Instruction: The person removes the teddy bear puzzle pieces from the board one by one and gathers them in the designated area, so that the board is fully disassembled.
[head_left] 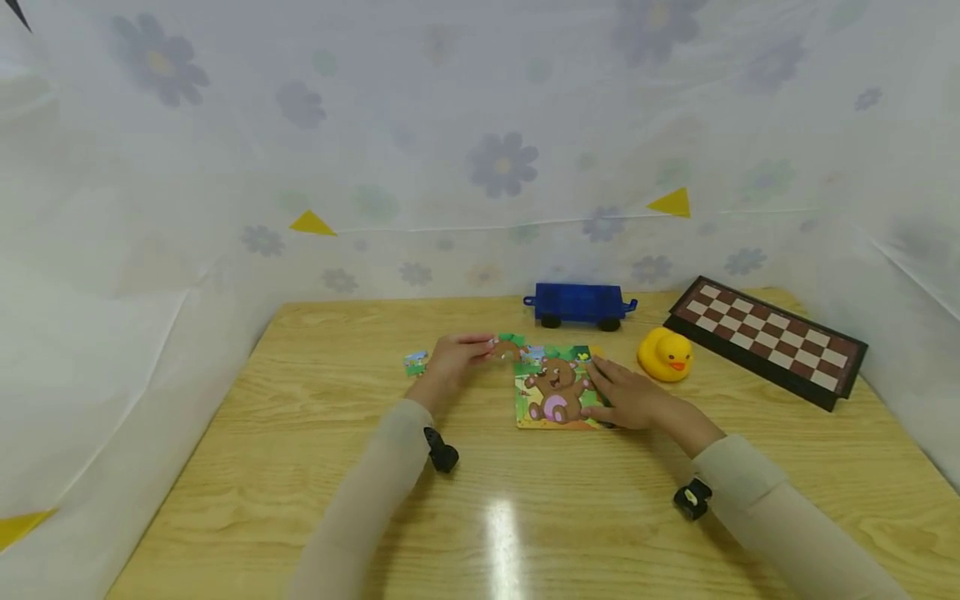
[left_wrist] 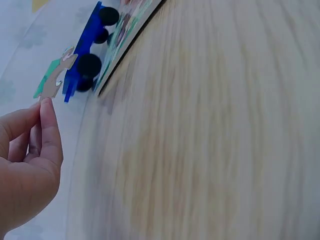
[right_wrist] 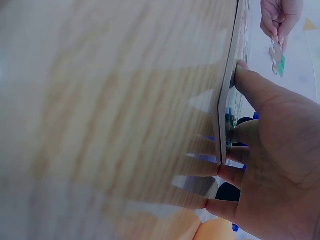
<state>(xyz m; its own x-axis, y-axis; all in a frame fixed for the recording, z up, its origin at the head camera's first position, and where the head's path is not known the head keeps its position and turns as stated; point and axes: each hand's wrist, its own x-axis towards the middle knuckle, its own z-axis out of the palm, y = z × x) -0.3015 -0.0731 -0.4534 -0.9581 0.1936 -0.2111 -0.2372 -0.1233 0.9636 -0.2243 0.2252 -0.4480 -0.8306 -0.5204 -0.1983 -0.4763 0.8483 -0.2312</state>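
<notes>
My left hand pinches a jigsaw puzzle piece with brown and green on it, between thumb and fingertips. The piece is held up just left of a bear jigsaw puzzle, which lies flat on the table. On the puzzle's right side rests my right hand, its fingers spread and fairly straight. From the right wrist view, the thumb lies over the puzzle and the other fingers reach along its edge. A second loose puzzle piece lies left of my left hand, partly hidden by it.
Behind the puzzle stands a blue toy wagon with black wheels. A yellow rubber duck sits right of the puzzle, beside a brown-and-white checkered board. A flowered white sheet hangs behind the wooden table.
</notes>
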